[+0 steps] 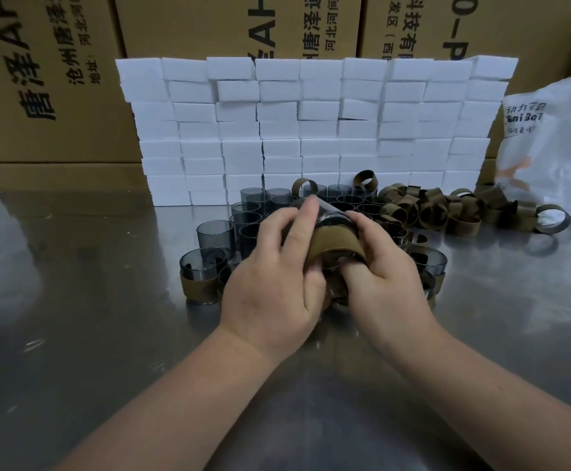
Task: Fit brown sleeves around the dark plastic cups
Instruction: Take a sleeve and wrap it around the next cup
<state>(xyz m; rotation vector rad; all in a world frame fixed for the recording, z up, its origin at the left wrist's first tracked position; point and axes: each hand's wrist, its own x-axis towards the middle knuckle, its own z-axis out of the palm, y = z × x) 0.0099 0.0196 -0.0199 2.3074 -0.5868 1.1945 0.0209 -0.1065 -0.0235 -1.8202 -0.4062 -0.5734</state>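
Both hands hold one dark plastic cup point(332, 215) tipped with its base pointing away from me, a brown sleeve point(334, 242) wrapped round its near part. My left hand point(277, 270) grips the cup and sleeve from the left. From the right, my right hand point(384, 270) grips the sleeve, its thumb tucked under the sleeve's edge. Behind the hands stand several bare dark cups point(216, 237). A sleeved cup point(199, 277) stands at the left and another sleeved cup point(426, 266) at the right. Loose brown sleeves point(436, 209) lie in a heap at the right.
A wall of stacked white foam blocks point(311, 130) rises behind the cups, with cardboard boxes point(49, 79) behind it. A white plastic bag point(555, 147) lies at the far right. The shiny metal table point(90, 317) spreads around my forearms.
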